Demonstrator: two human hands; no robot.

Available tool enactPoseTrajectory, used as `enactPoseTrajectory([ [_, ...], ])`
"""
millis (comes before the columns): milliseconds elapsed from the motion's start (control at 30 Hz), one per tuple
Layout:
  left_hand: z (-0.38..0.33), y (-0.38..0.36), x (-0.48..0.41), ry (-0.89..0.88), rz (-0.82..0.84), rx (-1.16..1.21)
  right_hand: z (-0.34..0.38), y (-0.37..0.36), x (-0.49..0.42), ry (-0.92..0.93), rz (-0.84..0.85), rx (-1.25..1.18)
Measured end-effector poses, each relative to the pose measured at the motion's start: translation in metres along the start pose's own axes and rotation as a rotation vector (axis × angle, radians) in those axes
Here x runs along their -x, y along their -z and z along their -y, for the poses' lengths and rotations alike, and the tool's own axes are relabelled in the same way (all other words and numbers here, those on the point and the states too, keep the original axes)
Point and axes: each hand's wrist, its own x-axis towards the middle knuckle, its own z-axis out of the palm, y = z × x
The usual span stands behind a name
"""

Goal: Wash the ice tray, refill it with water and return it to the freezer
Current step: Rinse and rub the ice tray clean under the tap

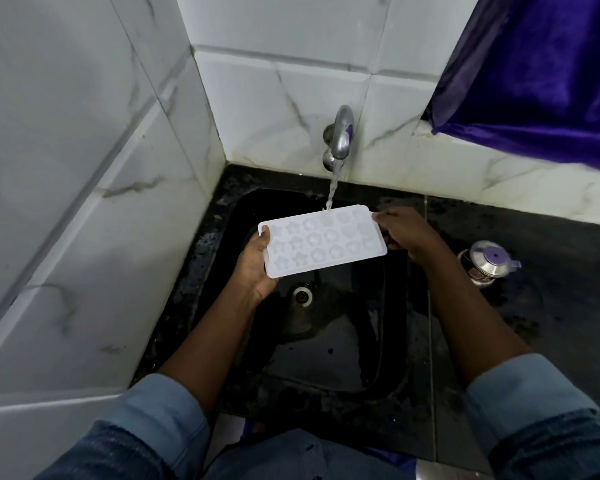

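Note:
A white ice tray (321,240) with star and flower shaped cells is held level over a black sink (329,351). My left hand (257,263) grips its left end from below, thumb on the rim. My right hand (404,232) grips its right end. A metal tap (341,136) on the tiled wall runs, and its stream of water (333,185) lands on the tray's far edge near the middle.
The sink drain (302,295) lies below the tray. A small steel pot with a purple-knobbed lid (486,263) stands on the dark counter at the right. White marble tiles rise to the left and behind. A purple cloth (541,71) hangs at the upper right.

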Motion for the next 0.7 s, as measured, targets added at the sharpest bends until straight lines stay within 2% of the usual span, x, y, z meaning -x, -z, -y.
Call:
enactPoseTrajectory([
  [367,0.024,-0.060,-0.038,0.125,0.013,-0.045,-0.009,0.046,-0.004,0.003,-0.268,-0.043],
  [500,0.018,-0.075,-0.049,0.135,0.043,-0.037,-0.002,0.053,-0.008,0.028,-0.311,-0.091],
  [700,-0.008,-0.081,-0.064,0.126,-0.004,-0.045,0.019,0.043,-0.027,0.032,-0.305,-0.101],
])
